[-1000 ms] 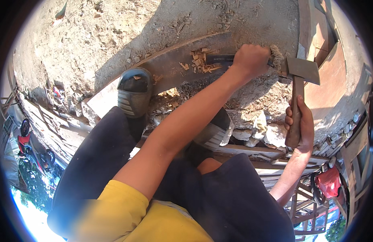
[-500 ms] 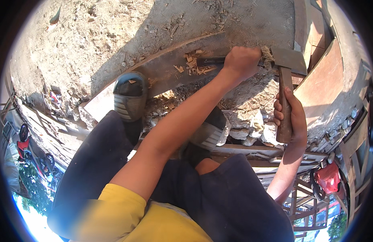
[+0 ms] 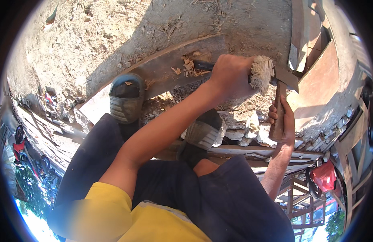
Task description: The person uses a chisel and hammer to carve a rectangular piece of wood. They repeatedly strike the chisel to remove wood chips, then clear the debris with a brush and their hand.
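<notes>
My left hand (image 3: 233,76) is wrapped round a chisel (image 3: 203,65). Its dark metal end points left over a wooden plank (image 3: 160,67), and its pale, frayed butt sticks out on the right of my fist. My right hand (image 3: 289,121) grips the wooden handle of a hatchet (image 3: 277,126). The hatchet's flat grey head (image 3: 286,79) is right beside the frayed butt; whether they touch I cannot tell. Wood chips (image 3: 189,67) lie on the plank around the chisel's metal end, whose tip is hard to make out.
My left shoe (image 3: 126,98) rests on the plank's near part, and my right shoe (image 3: 202,129) stands nearer to me. Broken stones (image 3: 236,134) lie beyond it. A brown board (image 3: 321,82) leans at the right. Rough dirt ground (image 3: 85,48) stretches across the far side.
My left fist and the chisel have shifted slightly left and nearer, with more of the frayed butt showing. The hatchet has come down and left, its head tilted more. The view has shifted slightly.
</notes>
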### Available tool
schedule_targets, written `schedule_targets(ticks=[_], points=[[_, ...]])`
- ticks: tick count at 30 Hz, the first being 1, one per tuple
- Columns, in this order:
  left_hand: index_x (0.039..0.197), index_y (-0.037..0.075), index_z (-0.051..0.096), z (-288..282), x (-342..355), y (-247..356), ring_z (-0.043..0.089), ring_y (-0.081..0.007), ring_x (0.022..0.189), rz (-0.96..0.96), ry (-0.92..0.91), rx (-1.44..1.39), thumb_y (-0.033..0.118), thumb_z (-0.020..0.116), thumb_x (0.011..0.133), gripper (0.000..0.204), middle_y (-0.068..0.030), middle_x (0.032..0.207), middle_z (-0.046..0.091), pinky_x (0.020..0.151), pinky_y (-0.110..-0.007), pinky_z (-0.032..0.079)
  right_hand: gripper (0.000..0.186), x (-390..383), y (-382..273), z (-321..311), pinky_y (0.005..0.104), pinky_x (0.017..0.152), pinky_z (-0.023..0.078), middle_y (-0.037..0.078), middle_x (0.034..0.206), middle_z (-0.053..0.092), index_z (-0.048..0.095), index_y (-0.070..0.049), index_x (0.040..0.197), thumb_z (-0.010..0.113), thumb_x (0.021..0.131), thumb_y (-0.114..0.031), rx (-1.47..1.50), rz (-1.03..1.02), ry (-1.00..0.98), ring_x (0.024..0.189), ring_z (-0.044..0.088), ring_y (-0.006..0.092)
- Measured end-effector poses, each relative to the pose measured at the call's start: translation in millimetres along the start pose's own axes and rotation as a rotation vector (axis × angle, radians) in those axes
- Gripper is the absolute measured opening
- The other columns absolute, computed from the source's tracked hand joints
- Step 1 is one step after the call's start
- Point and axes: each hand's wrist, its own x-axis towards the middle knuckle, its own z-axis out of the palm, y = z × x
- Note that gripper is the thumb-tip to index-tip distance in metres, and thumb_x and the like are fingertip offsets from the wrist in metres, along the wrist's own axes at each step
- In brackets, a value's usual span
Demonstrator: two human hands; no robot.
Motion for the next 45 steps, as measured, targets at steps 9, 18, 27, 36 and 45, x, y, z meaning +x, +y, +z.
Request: schedule_targets(ticks=[9,18,27,36,45], points=[[0.077,0.009,0.061,7,24,18,0.059,-0.0297,0.056,0.155,0.106,-0.084,0.027,0.074,0.051,0.034,-0.0098,0.057,0.058,0.051,-0.039,0.047,0.027,26,28,-1,0.0202,0.038,0.037,0.002,0.064,0.048,0.049,-0.007,0.088,0.050,0.091,-0.033,-0.007,0.078,-0.086,0.046,0.042,0.0070],[0.072,0.007,0.060,1,33,7,0.060,-0.0309,0.059,0.109,0.062,0.008,0.029,0.076,0.049,0.035,-0.0100,0.059,0.059,0.055,-0.039,0.048,0.029,20,25,13,0.0189,0.037,0.039,-0.001,0.060,0.045,0.048,-0.006,0.087,0.053,0.090,-0.035,-0.070,0.051,-0.070,0.043,0.043,0.0058],[0.073,0.010,0.062,13,37,9,0.064,-0.0294,0.063,0.089,-0.040,0.072,0.029,0.070,0.058,0.025,-0.0116,0.064,0.062,0.059,-0.039,0.051,0.029,-43,-9,8,0.0174,0.037,0.035,0.000,0.064,0.041,0.046,-0.003,0.095,0.045,0.094,-0.032,0.023,-0.099,-0.095,0.046,0.041,0.0049],[0.073,0.009,0.062,29,49,10,0.064,-0.0301,0.066,-0.018,-0.095,0.112,0.023,0.064,0.062,0.019,-0.0138,0.068,0.063,0.059,-0.039,0.051,0.027,-91,-39,51,0.0240,0.040,0.038,0.000,0.061,0.042,0.047,-0.007,0.088,0.050,0.092,-0.034,-0.148,-0.519,0.039,0.048,0.042,0.0093],[0.074,0.007,0.063,30,54,6,0.064,-0.0313,0.067,-0.025,-0.021,0.137,0.019,0.064,0.061,0.018,-0.0144,0.068,0.063,0.062,-0.040,0.051,0.027,-109,-48,54,0.0170,0.035,0.035,-0.001,0.064,0.044,0.049,-0.006,0.096,0.047,0.093,-0.032,-0.217,-0.464,-0.009,0.045,0.042,0.0048]])
